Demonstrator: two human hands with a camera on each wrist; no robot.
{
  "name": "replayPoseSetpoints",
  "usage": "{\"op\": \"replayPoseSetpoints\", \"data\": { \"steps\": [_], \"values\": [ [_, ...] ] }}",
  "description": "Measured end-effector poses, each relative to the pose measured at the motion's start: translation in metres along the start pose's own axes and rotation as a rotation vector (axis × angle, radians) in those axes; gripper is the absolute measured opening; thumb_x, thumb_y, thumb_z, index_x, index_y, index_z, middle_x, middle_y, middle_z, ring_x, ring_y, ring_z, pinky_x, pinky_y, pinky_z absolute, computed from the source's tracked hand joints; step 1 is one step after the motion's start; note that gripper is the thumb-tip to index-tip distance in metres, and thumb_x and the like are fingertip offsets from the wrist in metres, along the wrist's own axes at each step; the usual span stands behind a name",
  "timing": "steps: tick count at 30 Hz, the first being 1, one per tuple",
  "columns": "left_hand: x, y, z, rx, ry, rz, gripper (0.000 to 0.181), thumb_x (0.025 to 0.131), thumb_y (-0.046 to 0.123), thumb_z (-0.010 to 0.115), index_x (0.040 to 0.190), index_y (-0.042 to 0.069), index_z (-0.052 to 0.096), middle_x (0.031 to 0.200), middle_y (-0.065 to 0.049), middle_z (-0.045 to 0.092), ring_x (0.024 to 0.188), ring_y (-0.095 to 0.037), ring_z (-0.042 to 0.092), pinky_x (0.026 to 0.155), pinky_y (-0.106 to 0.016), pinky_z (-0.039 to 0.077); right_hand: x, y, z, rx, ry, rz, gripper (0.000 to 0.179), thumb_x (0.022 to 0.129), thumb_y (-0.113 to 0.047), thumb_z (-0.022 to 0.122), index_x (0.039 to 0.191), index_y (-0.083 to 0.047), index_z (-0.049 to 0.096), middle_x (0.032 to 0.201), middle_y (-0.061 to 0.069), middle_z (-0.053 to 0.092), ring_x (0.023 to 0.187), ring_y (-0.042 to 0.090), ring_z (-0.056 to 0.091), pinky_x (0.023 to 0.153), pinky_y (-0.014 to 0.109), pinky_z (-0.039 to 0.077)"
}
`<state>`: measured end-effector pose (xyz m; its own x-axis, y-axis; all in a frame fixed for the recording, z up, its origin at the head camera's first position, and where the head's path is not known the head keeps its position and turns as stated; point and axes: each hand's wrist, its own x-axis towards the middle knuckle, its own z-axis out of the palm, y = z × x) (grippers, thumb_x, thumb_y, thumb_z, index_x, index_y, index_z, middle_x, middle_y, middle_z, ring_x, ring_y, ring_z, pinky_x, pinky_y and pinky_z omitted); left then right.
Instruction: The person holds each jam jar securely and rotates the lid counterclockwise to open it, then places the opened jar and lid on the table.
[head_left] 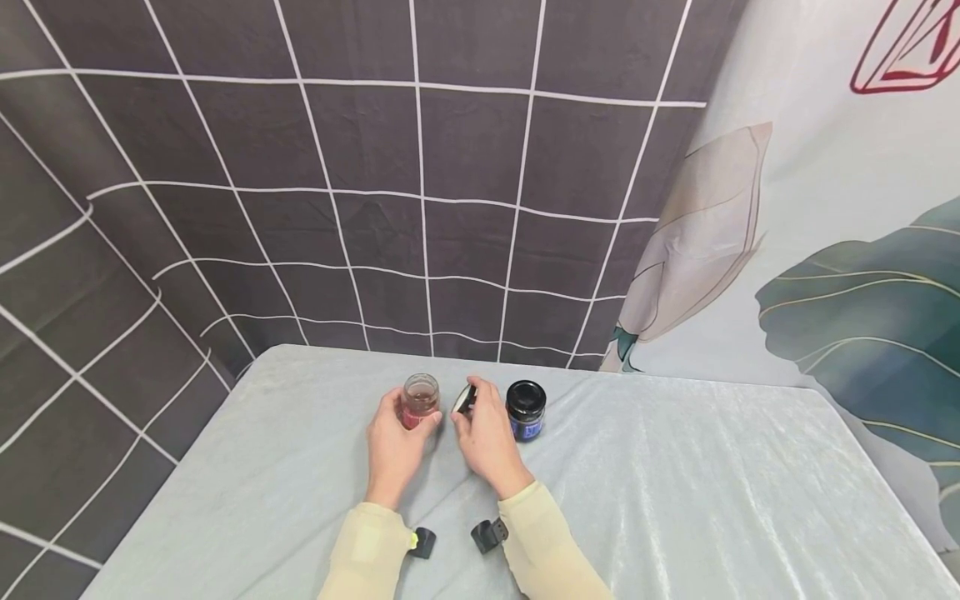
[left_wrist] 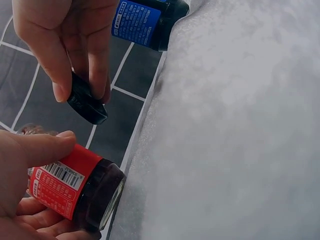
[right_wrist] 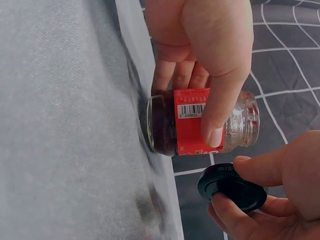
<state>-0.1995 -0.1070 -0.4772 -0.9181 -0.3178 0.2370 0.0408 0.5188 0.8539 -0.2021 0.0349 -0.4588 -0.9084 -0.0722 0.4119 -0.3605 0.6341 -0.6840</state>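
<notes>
Near far edge of table (head_left: 712, 492), left to right: left jar (head_left: 421, 402), lid (head_left: 464, 400), right jar (head_left: 527, 411), roughly in one row. Left jar upright in left hand (head_left: 396, 446), fingers around left side, thumb across near side; base at table surface, contact hard to tell. Lid tilted in right hand (head_left: 489, 437), between left jar and right jar, apart from left jar. Right jar on table, just right of right hand. Between forearms: left wrist device (head_left: 423, 543), right wrist device (head_left: 487, 535). Behind table and along left: backdrop (head_left: 480, 146). Right rear: second hanging (head_left: 810, 192)
</notes>
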Motion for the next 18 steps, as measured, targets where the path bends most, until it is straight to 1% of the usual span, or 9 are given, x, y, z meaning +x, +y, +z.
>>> {"op": "replayPoseSetpoints", "data": {
  "steps": [5,11,18],
  "values": [
    [0.0002,-0.0008,0.0008,-0.002,0.000,0.006,0.063,0.079,0.013,0.086,0.130,-0.004,0.054,0.124,-0.023,0.065,0.117,-0.038,0.062,0.101,-0.051,0.048,-0.0001,0.0013,0.0010,0.001,-0.008,0.003,0.052,0.087,0.000,0.072,0.132,0.010,0.049,0.118,0.023,0.060,0.091,0.028,0.063,0.089,0.045,0.051],
    [0.0003,-0.0020,0.0013,-0.001,0.000,0.016,0.062,0.079,0.014,0.086,0.130,-0.004,0.055,0.123,-0.023,0.066,0.115,-0.038,0.063,0.099,-0.050,0.049,-0.0003,0.0016,0.0014,0.005,-0.009,0.003,0.050,0.086,0.001,0.073,0.131,0.010,0.051,0.123,0.025,0.059,0.095,0.031,0.064,0.092,0.047,0.051],
    [0.0003,-0.0018,0.0008,-0.005,0.000,0.016,0.062,0.079,0.013,0.086,0.130,-0.005,0.055,0.124,-0.023,0.066,0.116,-0.038,0.063,0.100,-0.051,0.048,-0.0005,0.0010,0.0009,0.000,-0.019,0.018,0.050,0.086,0.001,0.074,0.130,0.010,0.051,0.121,0.025,0.060,0.098,0.031,0.063,0.092,0.048,0.050]
  ]
}}
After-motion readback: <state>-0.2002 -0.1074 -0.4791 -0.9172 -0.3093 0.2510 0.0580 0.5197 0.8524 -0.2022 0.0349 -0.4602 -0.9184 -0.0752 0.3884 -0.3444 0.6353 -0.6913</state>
